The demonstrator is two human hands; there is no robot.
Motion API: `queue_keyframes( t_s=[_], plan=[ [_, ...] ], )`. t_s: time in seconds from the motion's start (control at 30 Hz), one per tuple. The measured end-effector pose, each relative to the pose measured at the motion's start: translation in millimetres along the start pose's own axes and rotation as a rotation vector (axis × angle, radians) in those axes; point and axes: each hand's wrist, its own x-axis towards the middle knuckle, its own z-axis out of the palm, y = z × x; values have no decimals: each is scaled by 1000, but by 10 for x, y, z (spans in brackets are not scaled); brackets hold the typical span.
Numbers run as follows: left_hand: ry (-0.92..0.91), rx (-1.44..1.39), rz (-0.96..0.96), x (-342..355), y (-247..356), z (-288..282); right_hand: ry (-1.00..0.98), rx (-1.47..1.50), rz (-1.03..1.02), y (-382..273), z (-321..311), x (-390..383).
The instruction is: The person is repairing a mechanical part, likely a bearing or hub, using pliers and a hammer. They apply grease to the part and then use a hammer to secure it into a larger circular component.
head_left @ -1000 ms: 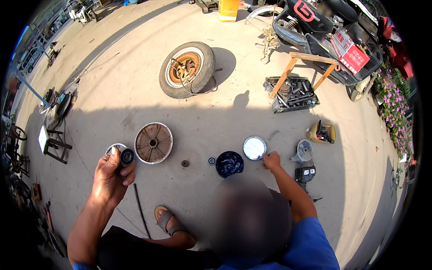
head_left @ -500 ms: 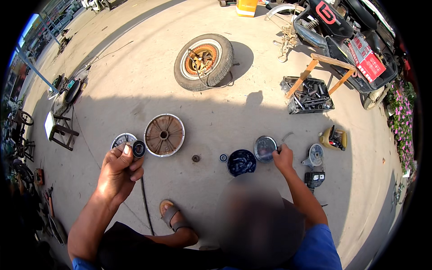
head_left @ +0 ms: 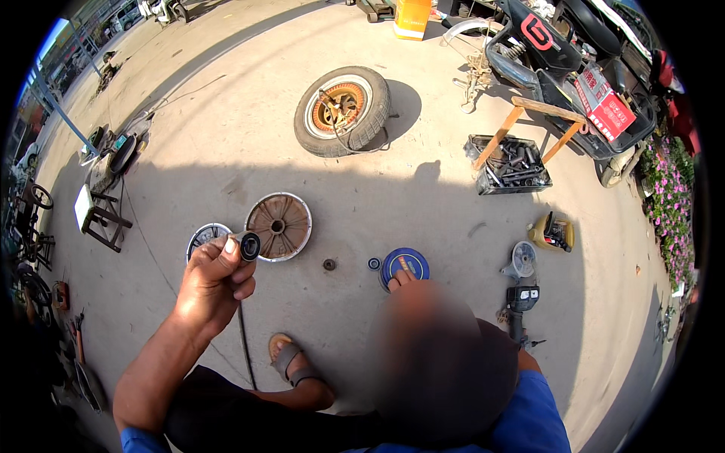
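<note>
Between the thumb and fingers of my left hand [head_left: 208, 281] is a ball bearing [head_left: 250, 246], a dark ring with a round hole. It is held above the ground, in front of a silver-rimmed hub cover [head_left: 291, 223] with a rusty inside. A second round cover [head_left: 202, 235] lies partly behind that hand. The fingers of my right hand [head_left: 403, 278] rest stretched on the blue lid [head_left: 418, 262] of a round tin; a dark blurred shape hides the rest of the hand. Left of the tin lies a small ring-shaped bearing [head_left: 374, 263]. A small dark metal part [head_left: 329, 264] lies farther left.
A tyred wheel [head_left: 341, 111] lies ahead. To the right are a tool crate [head_left: 513, 181] with a wooden handle, a cut-open yellow jug [head_left: 544, 232], a grey metal part [head_left: 522, 259] and a power tool [head_left: 521, 299]. A stool [head_left: 104, 219] stands left.
My right hand has brought the lid leftward onto the tin, covering the dark blue grease seen inside before. My left hand, still holding the bearing, has shifted slightly right.
</note>
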Motion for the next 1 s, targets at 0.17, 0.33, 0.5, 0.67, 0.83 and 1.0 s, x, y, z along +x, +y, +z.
queue_keyframes(
  t_s=[0.17,0.33,0.5,0.67,0.83,1.0],
  plan=[
    [13,-2,16,-56,29,-34,-125,114,72,-14,-50,15],
    [44,-26,27,-75,49,-48,-330,102,367,190,-455,367],
    [22,-4,3,-26,21,-35,-453,181,400,311,-265,352],
    [7,0,-9,53,-16,32,-545,164,463,218,-263,444],
    [-34,35,16,133,-94,9,-563,128,498,131,-282,458],
    [-26,28,11,217,-100,5,-517,86,529,60,-324,458]
  ],
)
